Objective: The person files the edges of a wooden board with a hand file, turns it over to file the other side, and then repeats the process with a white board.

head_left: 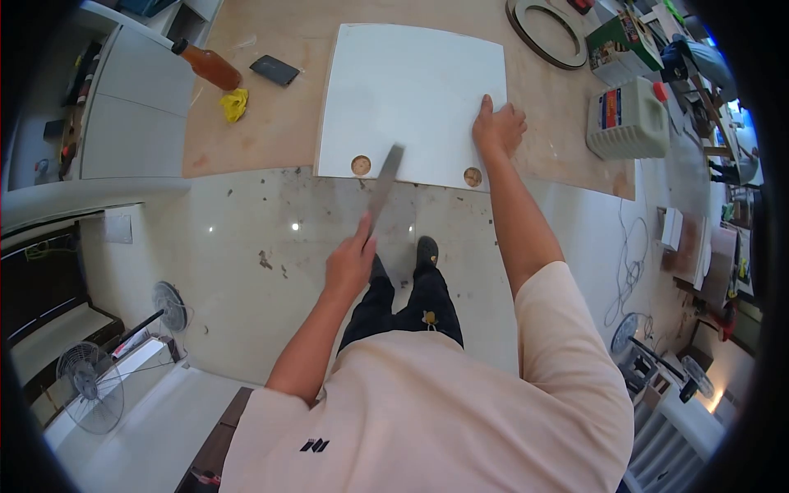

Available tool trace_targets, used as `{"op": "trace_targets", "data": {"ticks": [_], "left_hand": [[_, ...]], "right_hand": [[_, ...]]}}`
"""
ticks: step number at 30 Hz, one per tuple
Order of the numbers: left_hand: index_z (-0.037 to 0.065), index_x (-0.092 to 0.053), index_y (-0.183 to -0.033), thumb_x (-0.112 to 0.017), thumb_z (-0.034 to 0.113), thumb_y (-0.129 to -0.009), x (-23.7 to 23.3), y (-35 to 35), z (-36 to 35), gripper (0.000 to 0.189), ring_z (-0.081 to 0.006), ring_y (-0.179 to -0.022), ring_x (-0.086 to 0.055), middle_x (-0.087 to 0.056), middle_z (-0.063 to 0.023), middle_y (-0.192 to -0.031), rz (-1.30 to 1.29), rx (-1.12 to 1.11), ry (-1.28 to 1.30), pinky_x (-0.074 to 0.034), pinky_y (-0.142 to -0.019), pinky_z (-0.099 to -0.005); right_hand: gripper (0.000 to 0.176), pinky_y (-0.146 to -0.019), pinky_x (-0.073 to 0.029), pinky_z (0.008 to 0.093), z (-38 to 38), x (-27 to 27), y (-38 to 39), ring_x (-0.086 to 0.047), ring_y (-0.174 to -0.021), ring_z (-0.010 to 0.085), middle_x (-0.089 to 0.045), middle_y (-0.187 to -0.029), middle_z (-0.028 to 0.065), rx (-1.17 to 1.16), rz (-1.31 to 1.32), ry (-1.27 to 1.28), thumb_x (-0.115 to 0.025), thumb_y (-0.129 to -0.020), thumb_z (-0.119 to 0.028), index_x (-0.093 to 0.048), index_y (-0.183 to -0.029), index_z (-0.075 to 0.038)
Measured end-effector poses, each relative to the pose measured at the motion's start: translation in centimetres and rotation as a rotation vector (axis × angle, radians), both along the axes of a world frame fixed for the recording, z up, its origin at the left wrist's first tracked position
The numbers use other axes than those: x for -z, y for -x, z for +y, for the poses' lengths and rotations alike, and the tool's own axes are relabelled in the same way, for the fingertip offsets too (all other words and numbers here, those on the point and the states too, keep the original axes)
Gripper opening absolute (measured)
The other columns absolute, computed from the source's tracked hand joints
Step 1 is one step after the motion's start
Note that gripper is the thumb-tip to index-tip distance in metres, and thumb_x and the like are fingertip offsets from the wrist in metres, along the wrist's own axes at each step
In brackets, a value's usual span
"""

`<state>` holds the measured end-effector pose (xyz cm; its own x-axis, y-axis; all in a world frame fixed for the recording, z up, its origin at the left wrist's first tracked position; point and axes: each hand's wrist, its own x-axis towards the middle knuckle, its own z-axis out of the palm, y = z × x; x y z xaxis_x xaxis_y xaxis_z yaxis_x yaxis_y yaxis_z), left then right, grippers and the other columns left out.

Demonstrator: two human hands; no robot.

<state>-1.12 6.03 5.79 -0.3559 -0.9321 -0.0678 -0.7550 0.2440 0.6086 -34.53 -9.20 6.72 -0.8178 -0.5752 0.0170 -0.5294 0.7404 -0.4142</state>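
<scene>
A white panel (411,99) lies on the wooden tabletop (271,123), with two round holes near its front edge. My left hand (349,264) is wrapped round one end of a long flat metal file (385,189), which points up toward the panel's front edge; its far tip overlaps the panel in view. Against the panel's right edge rests my right hand (499,130), thumb on the white surface and fingers spread over the side. Nothing is held in it.
An orange bottle (212,67), crumpled yellow piece (234,104) and dark block (274,71) sit left. Right are a roll of edging (567,57), a green box (620,49) and a jug (629,122). Fans and cables stand on the floor. People appear far right.
</scene>
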Motion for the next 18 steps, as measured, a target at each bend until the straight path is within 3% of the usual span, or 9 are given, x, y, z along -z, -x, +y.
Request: {"op": "trace_targets", "data": {"ticks": [3, 7, 10, 15, 18], "left_hand": [[0.027, -0.037, -0.154, -0.056, 0.030, -0.100, -0.1, -1.8, 1.7, 0.057, -0.0404, -0.073, -0.065, -0.066, -0.0185, -0.080, -0.041, -0.001, -0.114, -0.053, -0.066, -0.0497], [0.028, -0.037, -0.154, -0.055, 0.030, -0.100, -0.8, 6.5, -4.9, 0.056, -0.0416, -0.079, -0.066, -0.068, -0.0195, -0.086, -0.092, 0.067, -0.148, -0.052, -0.071, -0.0517], [0.022, -0.038, -0.154, -0.059, 0.022, -0.099, -0.9, 5.9, -4.7, 0.058, -0.0445, -0.074, -0.063, -0.065, -0.0222, -0.080, 0.003, 0.069, -0.030, -0.050, -0.068, -0.0490], [0.021, -0.039, -0.153, -0.058, 0.023, -0.100, -0.5, -2.3, 2.3, 0.057, -0.0450, -0.078, -0.063, -0.065, -0.0233, -0.080, -0.052, -0.063, -0.200, -0.050, -0.072, -0.0482], [0.019, -0.038, -0.154, -0.058, 0.022, -0.100, -0.8, 2.5, -2.4, 0.058, -0.0442, -0.078, -0.063, -0.066, -0.0234, -0.081, -0.030, -0.024, -0.177, -0.051, -0.073, -0.0462]], "right_hand": [[0.058, -0.105, -0.039, 0.0493, 0.4, 0.2, 0.0, -0.046, -0.124, 0.0381, -0.052, -0.130, 0.0210, -0.027, 0.006, -0.001, -0.054, -0.097, -0.049, -0.058, -0.122, 0.004], [0.058, -0.105, -0.039, 0.0492, 0.3, 0.3, 0.2, -0.046, -0.125, 0.0380, -0.052, -0.129, 0.0209, -0.019, 0.009, -0.020, -0.054, -0.097, -0.049, -0.059, -0.121, 0.003], [0.057, -0.104, -0.040, 0.0493, 0.5, 0.8, 0.3, -0.046, -0.125, 0.0377, -0.053, -0.129, 0.0208, -0.014, 0.031, -0.011, -0.054, -0.097, -0.049, -0.059, -0.121, 0.003], [0.059, -0.104, -0.041, 0.0495, 0.6, 0.8, 0.1, -0.047, -0.124, 0.0384, -0.052, -0.130, 0.0218, -0.019, 0.040, 0.003, -0.055, -0.097, -0.050, -0.058, -0.121, 0.004], [0.060, -0.103, -0.041, 0.0497, 0.2, 0.6, 0.1, -0.047, -0.124, 0.0391, -0.052, -0.130, 0.0224, -0.031, 0.042, 0.009, -0.055, -0.097, -0.050, -0.058, -0.122, 0.005]]}}
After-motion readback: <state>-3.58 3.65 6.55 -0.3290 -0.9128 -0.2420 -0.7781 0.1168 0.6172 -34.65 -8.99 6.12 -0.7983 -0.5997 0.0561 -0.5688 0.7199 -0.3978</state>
